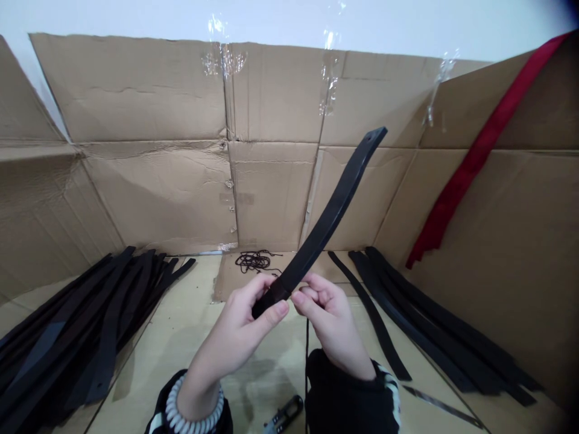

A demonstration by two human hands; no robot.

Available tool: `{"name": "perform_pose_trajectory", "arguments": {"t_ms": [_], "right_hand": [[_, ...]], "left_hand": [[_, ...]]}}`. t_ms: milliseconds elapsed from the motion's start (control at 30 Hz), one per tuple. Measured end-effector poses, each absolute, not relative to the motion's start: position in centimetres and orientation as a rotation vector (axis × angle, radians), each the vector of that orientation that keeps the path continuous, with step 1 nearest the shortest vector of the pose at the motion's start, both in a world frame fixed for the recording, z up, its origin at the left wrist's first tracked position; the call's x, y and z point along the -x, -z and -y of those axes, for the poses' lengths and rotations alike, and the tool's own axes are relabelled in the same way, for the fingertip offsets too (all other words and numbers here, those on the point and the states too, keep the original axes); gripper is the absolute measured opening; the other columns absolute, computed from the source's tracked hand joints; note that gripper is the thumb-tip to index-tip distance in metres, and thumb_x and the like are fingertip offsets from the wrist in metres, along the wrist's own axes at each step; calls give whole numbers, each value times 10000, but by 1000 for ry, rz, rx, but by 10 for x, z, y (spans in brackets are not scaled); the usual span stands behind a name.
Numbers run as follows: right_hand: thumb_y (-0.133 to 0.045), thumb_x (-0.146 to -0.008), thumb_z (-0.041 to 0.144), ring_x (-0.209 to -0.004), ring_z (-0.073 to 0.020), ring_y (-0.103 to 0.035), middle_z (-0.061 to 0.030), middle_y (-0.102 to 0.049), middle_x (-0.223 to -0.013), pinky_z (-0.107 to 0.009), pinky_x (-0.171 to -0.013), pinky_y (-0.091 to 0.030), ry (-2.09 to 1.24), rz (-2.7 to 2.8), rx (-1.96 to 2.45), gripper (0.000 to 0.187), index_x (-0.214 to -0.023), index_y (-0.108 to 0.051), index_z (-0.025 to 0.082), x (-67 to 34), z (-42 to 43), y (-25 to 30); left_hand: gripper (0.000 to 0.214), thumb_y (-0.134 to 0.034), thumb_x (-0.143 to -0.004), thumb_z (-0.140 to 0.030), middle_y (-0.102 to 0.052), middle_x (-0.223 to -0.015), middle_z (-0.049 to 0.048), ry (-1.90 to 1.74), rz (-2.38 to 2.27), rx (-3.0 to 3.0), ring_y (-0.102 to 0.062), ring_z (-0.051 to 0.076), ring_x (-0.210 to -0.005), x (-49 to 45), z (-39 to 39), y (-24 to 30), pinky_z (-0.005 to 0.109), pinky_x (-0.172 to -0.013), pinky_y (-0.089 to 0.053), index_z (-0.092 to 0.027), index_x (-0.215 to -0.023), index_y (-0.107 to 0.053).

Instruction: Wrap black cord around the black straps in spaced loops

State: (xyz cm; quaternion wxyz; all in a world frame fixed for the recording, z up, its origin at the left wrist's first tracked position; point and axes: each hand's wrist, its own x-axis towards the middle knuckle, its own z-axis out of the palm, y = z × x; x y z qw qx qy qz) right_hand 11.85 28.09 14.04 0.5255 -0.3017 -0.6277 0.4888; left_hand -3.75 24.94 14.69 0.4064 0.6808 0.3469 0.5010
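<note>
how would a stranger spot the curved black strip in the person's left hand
From the brown cardboard back wall, look down to the bare left hand. The long curved black strip slants up rightward from it. Unlike the black strips lying at both sides, this one is held in the air.

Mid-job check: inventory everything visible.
Held strip: one, black, centre
Strip pile: many, black, left
Strip group: several, black, right
Loose strip: one, black, beside group
Thin strip: one, grey, lower right
Ribbon: one, red, right
Cord: one tangle, dark, rear
Tool: one, black-silver, bottom
Cardboard: several panels, brown, around
Tape: several pieces, clear, rear
Backdrop: one, white, top
Table: one, pale, below
Bracelet: one, grey, left wrist
Sleeves: two, black, bottom
Left hand, right hand: one each, bare, centre
</note>
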Motion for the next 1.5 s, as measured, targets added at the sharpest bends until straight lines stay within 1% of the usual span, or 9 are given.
{"name": "perform_pose_trajectory", "arguments": {"t_ms": [167,267,433,633,933,1033,1233,1367,1500], "right_hand": [[-666,-799,434,-477,-65,-422,43,-442,-560,-199,-496,-308,-1306,1485,570,362,-991,-618,132,-114,-288,-137],[-625,-841,396,-498,-94,-548,-9,-591,-668,-225,-534,-411,-1343,1509,520,288,-970,-630,138,-113,-288,-139],[-620,-846,360,-592,-99,-554,-32,-622,-697,-216,-575,-437,-1171,1539,611,235,-812,-656,131,-116,-284,-142],[-613,-837,403,-538,-109,-509,5,-497,-539,-214,-502,-380,-1074,1558,737,298,-745,-605,119,-113,-281,-143],[-561,-860,411,-477,-88,-432,0,-511,-526,-209,-463,-313,-880,1630,782,323,-721,-578,119,-97,-274,-144],[-543,-878,413,-534,-110,-505,-26,-583,-598,-218,-514,-363,-911,1688,774,320,-775,-605,116,-98,-271,-145],[-519,-900,405,-528,-88,-377,32,-420,-560,-213,-517,-299,-834,1784,796,329,-1002,-664,128,-94,-259,-145],[-507,-902,426,-678,-128,-525,-42,-604,-713,-230,-630,-391,-1010,1924,826,360,-806,-685,129,-110,-251,-140],[-534,-868,477,-592,-120,-474,-22,-571,-627,-240,-583,-382,-1149,2092,915,397,-705,-671,141,-148,-249,-142]], "left_hand": [[389,-449,-944,-446,-491,-696,-25,-1145,-815,-1578,-421,59,-511,35,-257,-138,180,-462,-341,-182,-1219,-525],[435,-414,-957,-451,-537,-731,3,-1102,-715,-1521,-448,54,-487,35,-261,-134,184,-454,-356,-149,-1254,-509],[461,-357,-968,-471,-597,-747,49,-1065,-716,-1512,-515,82,-513,38,-261,-137,221,-521,-423,-96,-1152,-553],[480,-312,-975,-483,-648,-818,77,-1068,-848,-1592,-567,105,-561,39,-255,-142,257,-607,-467,-106,-1049,-600],[417,-413,-925,-536,-432,-541,-44,-1334,-1139,-1639,-428,79,-451,34,-255,-140,189,-426,-343,-165,-749,-486],[446,-389,-924,-556,-433,-525,-42,-1330,-1113,-1594,-409,75,-419,36,-255,-138,183,-388,-322,-169,-718,-467],[462,-399,-908,-581,-409,-503,-49,-1384,-1101,-1521,-390,73,-413,49,-244,-139,178,-397,-338,-168,-707,-455],[470,-341,-937,-558,-416,-501,-43,-1361,-1099,-1560,-389,70,-425,76,-227,-140,181,-433,-327,-174,-677,-416],[571,-393,-852,-681,-420,-453,-24,-1100,-1000,-1771,-369,87,-408,113,-205,-148,210,-430,-294,-171,-600,-445]]}}
